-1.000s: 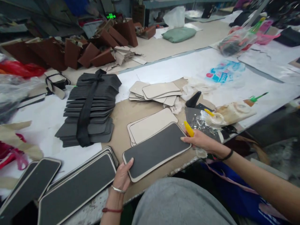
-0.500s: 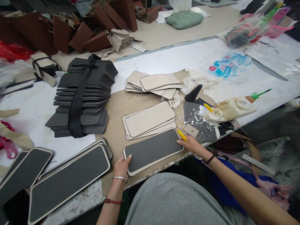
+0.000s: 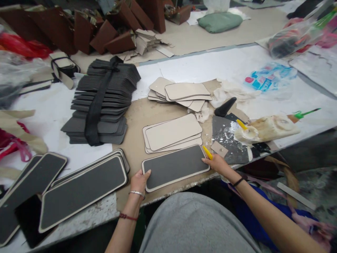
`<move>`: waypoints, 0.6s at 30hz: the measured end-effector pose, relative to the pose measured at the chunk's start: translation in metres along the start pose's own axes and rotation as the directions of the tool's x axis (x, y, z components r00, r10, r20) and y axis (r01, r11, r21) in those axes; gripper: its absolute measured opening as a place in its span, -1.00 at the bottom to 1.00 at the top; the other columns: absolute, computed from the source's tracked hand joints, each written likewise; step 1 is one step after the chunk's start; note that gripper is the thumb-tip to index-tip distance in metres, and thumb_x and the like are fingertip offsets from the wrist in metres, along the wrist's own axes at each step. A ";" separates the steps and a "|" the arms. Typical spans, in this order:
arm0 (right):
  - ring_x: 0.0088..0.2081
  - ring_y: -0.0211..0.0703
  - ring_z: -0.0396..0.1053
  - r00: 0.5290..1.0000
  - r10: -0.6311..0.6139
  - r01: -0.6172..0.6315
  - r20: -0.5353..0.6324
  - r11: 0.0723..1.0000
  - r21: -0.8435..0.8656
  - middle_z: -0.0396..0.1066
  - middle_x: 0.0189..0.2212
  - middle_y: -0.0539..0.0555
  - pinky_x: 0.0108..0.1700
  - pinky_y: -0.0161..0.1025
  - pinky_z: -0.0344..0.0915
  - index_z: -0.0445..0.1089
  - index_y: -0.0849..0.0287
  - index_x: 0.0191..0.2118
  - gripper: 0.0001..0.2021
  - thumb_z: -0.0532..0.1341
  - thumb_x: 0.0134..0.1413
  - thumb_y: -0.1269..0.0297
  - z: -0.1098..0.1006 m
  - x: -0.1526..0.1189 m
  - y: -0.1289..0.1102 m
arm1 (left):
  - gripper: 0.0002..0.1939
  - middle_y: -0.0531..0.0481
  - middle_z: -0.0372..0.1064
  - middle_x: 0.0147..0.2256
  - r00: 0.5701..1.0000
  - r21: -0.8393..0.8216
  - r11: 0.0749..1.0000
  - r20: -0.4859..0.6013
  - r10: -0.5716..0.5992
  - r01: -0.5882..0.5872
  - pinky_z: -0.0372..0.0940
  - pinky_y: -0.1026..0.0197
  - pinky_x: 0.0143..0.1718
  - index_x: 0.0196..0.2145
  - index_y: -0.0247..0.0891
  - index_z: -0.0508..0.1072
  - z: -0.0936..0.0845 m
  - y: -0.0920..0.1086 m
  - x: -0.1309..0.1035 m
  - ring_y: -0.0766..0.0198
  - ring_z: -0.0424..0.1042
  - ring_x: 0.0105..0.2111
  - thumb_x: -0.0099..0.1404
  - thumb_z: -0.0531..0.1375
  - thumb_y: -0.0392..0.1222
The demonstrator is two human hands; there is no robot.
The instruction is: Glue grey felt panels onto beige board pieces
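In front of me a dark grey rounded rectangular sheet (image 3: 176, 167) lies on a slightly larger beige board (image 3: 181, 181), whose pale rim shows around it. My left hand (image 3: 139, 181) grips the left end, thumb on top and fingers at the edge. At the right end, my right hand (image 3: 218, 163) has its thumb on the corner and also holds a yellow plastic stick (image 3: 207, 152) that points up and left. Just beyond lies a stack of bare beige boards (image 3: 173, 131). A strapped stack of dark sheets (image 3: 107, 95) stands to the left.
Finished-looking dark-faced panels (image 3: 84, 191) lie at left beside a black phone-like slab (image 3: 28, 221). More beige boards (image 3: 186, 92) sit farther back. At right are a glue-stained bottle (image 3: 273, 128), a spattered dark sheet (image 3: 226, 135) and a black-handled tool (image 3: 225, 106). Brown bags (image 3: 105, 35) line the back.
The dark sheet now sits more evenly on the beige board, with its lower pale border narrower. Both hands keep their places at the ends. The whole view has shifted, so things appear farther right.
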State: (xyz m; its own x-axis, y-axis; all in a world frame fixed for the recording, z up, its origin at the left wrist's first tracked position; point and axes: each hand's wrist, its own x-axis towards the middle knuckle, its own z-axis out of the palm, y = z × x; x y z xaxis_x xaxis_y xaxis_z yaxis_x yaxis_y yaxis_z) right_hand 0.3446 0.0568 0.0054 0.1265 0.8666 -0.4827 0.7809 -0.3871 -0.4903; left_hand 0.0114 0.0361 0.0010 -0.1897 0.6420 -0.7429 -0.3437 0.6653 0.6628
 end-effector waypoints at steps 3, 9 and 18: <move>-0.61 -0.21 0.22 1.000 -0.009 0.009 -0.007 1.000 -0.003 0.22 -0.72 -0.02 -0.52 -0.29 0.09 0.18 0.12 -0.66 -0.73 0.10 -0.18 0.06 0.001 0.001 0.003 | -0.70 0.00 0.46 -0.57 0.999 -0.015 0.999 -0.010 0.031 -0.031 0.38 0.16 -0.42 -0.45 -0.36 0.44 0.002 0.001 -0.002 0.24 0.43 -0.55 -0.23 0.35 -0.25; -0.59 -0.16 0.23 1.000 0.027 -0.026 -0.015 0.999 0.024 0.20 -0.74 -0.02 -0.54 -0.28 0.11 0.17 0.10 -0.66 -0.72 0.12 -0.21 0.02 -0.002 -0.002 0.004 | -0.65 0.00 0.45 -0.56 0.995 0.049 0.994 -0.019 0.102 -0.101 0.34 0.17 -0.44 -0.44 -0.36 0.45 0.007 0.000 -0.002 0.25 0.41 -0.55 -0.24 0.35 -0.15; -0.57 -0.20 0.25 0.993 0.111 -0.114 -0.039 0.991 -0.076 0.23 -0.70 -0.02 -0.50 -0.31 0.09 0.20 0.13 -0.65 -0.73 0.14 -0.21 0.04 0.000 -0.005 0.002 | -0.77 0.00 0.45 -0.50 0.951 0.363 0.888 -0.014 0.309 -0.283 0.31 0.19 -0.34 -0.42 -0.32 0.44 0.004 -0.009 0.007 0.24 0.41 -0.45 -0.09 0.25 -0.17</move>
State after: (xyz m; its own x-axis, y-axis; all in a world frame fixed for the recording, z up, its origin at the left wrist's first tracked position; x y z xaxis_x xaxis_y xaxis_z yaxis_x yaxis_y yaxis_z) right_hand 0.3454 0.0522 0.0068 0.2366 0.8298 -0.5055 0.8056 -0.4583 -0.3753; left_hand 0.0173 0.0360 -0.0098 -0.2998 0.8107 -0.5029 0.0827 0.5472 0.8329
